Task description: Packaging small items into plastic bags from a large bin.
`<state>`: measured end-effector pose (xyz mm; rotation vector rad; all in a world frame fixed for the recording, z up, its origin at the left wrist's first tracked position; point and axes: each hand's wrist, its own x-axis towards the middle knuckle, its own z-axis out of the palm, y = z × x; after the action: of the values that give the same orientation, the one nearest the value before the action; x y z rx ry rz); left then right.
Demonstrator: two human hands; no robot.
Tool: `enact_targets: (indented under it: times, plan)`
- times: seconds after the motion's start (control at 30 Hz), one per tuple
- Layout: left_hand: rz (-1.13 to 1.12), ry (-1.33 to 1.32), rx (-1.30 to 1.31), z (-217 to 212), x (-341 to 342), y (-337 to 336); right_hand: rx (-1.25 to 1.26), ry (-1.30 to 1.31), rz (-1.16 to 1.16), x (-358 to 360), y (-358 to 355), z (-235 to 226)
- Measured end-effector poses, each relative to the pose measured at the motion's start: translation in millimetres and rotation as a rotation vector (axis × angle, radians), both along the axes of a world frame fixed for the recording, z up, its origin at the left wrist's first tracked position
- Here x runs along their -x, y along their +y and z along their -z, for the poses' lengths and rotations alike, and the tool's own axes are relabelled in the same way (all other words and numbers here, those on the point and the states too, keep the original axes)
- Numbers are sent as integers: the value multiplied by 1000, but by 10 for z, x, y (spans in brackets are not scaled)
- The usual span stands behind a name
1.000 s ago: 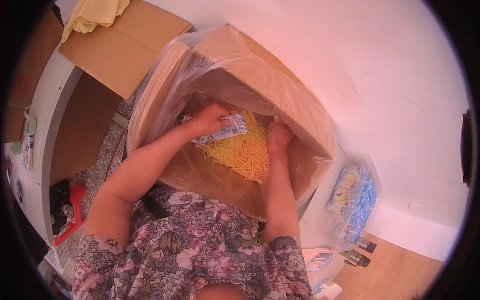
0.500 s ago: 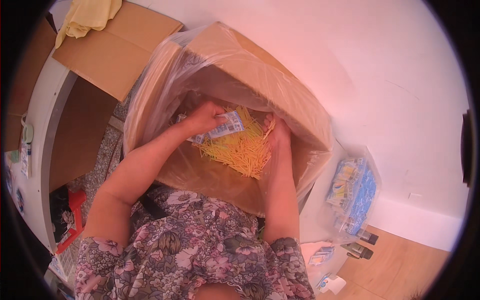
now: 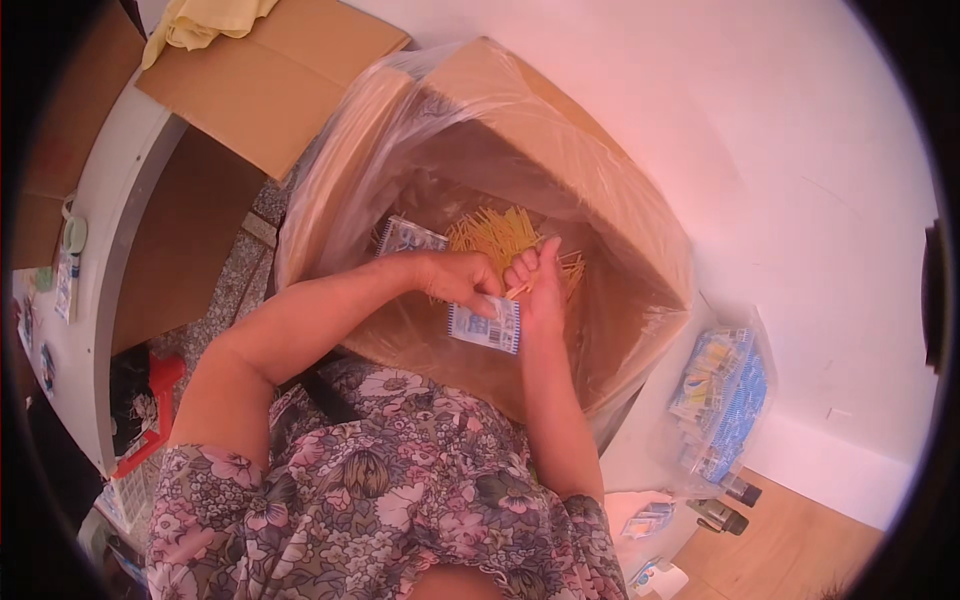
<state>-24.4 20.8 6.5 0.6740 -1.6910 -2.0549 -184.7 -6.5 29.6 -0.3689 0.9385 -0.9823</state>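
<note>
Inside a cardboard box (image 3: pixel 565 135) lined with clear plastic lies a heap of thin yellow sticks (image 3: pixel 495 230). My left hand (image 3: pixel 455 276) is closed on a small printed packet (image 3: pixel 484 328) with blue striped ends, which hangs below the fingers. Close beside it, my right hand (image 3: pixel 541 295) has its fingers curled round a few yellow sticks, whose ends poke out toward the packet's upper edge. A second packet (image 3: pixel 412 238) of the same kind lies left of the heap, on the liner. My left fingers partly hide the top of the held packet.
On the right stands a clear bag (image 3: pixel 718 400) full of similar packets, with small dark devices (image 3: pixel 720 515) near its foot. A cardboard flap (image 3: pixel 275 75) with a yellow cloth (image 3: pixel 205 20) is at the upper left. Left of me is a white table edge (image 3: pixel 120 230).
My left hand has brought the packet toward me and to the right, now hanging down. My right hand has come in beside it with the sticks. The view has shifted slightly.
</note>
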Motion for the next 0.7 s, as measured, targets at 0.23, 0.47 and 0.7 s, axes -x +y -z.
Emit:
enact_targets:
  times: [0.23,0.47,0.7]
  plan:
    - [-193,39,115,-41,-27,26,59,254,-66,-100,253,-175]
    - [-219,127,-63,-350,-88,76,223,258,-125,-91,244,-109]
    - [-250,164,-9,-44,15,89,435,500,-307,61,222,-10]
